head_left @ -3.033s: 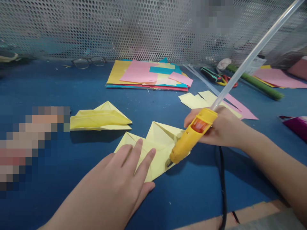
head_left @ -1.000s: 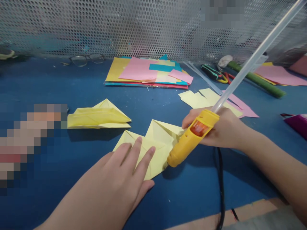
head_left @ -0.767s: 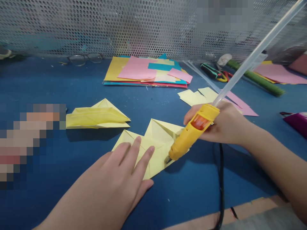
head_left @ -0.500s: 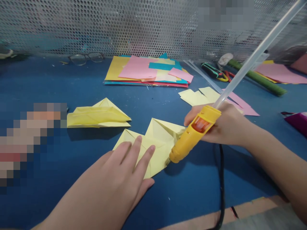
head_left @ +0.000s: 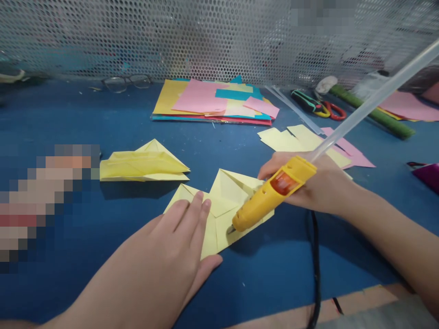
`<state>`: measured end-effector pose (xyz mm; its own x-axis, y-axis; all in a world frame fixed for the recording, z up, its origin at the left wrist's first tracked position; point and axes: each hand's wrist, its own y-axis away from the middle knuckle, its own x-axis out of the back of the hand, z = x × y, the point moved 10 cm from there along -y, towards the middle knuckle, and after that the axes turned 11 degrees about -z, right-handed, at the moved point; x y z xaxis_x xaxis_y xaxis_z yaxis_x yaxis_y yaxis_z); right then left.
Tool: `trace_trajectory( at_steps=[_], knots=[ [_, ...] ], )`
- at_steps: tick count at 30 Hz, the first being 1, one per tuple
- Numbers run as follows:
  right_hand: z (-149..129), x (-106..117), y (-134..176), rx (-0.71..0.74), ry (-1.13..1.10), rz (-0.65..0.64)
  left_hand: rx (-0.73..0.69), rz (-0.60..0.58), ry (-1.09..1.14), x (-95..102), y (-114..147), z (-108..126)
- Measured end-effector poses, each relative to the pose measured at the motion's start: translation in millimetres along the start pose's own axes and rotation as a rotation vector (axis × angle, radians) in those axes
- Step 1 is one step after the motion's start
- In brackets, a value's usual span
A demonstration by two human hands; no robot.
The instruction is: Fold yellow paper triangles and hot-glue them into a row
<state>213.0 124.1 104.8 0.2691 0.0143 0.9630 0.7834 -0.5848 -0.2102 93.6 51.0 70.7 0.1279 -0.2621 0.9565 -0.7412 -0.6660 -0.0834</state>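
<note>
My left hand [head_left: 174, 242] lies flat on a folded sheet of pale yellow paper [head_left: 222, 210], its fingers stretched out over the paper's left part. In my right hand [head_left: 312, 183] is a yellow hot glue gun [head_left: 265, 198], tilted so that its metal nozzle points down at the paper. The nozzle tip is at the paper's lower middle; whether it touches cannot be made out. A long clear glue stick [head_left: 373, 103] sticks out of the gun's back end. To the left rests a second folded yellow paper piece [head_left: 144, 167].
A stack of coloured paper [head_left: 206, 100] lies at the back, with glasses [head_left: 126, 82] to its left. Scissors [head_left: 336, 111], a cutter [head_left: 305, 101] and a green roll [head_left: 377, 114] lie back right. Paper scraps [head_left: 291, 139] sit behind my right hand. A black cord [head_left: 315, 269] hangs below it.
The glue gun's nozzle has moved left, from the paper's right edge to its lower middle. My left fingers have drawn closer together on the paper.
</note>
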Motion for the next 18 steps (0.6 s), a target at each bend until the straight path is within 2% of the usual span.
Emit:
trace_trajectory(
  at_steps=[4, 9, 15, 18],
  knots=[
    [4.5, 2.8, 0.5, -0.013, 0.022, -0.011, 0.022, -0.027, 0.017, -1.7, -0.6, -0.7],
    [4.1, -3.2, 0.2, -0.007, 0.002, -0.039, 0.007, 0.001, 0.0, 1.8, -0.2, 0.6],
    [4.8, -1.7, -0.5, -0.027, 0.001, 0.002, -0.02, -0.018, -0.034, -0.6, -0.1, 2.4],
    [-0.2, 0.2, -0.2, 0.022, -0.002, 0.019, -0.009, -0.028, -0.046, -1.8, -0.9, 2.5]
  ],
)
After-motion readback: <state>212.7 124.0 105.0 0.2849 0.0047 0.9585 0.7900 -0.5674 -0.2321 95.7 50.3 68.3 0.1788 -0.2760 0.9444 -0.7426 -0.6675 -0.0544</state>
